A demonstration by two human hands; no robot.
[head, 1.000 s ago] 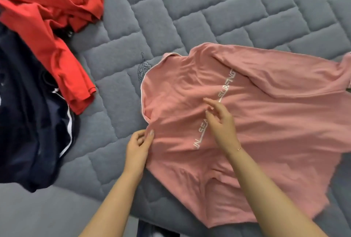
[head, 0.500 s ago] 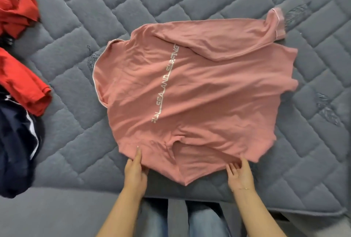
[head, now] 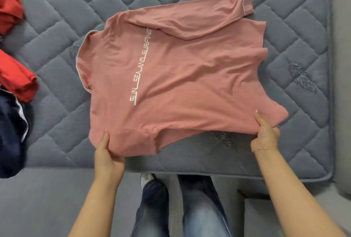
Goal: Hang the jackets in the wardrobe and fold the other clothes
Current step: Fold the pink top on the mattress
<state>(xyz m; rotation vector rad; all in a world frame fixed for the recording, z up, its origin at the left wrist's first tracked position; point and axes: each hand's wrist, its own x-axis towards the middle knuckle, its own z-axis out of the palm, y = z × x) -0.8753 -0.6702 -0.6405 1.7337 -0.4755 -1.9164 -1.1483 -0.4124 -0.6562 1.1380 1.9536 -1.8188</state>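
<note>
A pink T-shirt point(head: 190, 77) with white lettering lies spread on the grey quilted mattress point(head: 296, 33), its collar to the left and one sleeve folded across its far side. My left hand point(head: 108, 153) pinches the shirt's near edge at the left, thumb on top. My right hand point(head: 265, 134) pinches the near edge at the right, thumb on the cloth. The near edge is lifted a little off the mattress between the two hands.
Red clothes point(head: 17, 77) and a dark navy garment with a white stripe point(head: 11, 132) are heaped at the mattress's left. The mattress's near edge point(head: 247, 175) runs just in front of my jeans-clad legs point(head: 190, 208). Its right edge lies near the frame's right side.
Both hands went from the shirt's middle and collar side to its near edge, then took hold of it and raised it. My view pulled back and to the right.
</note>
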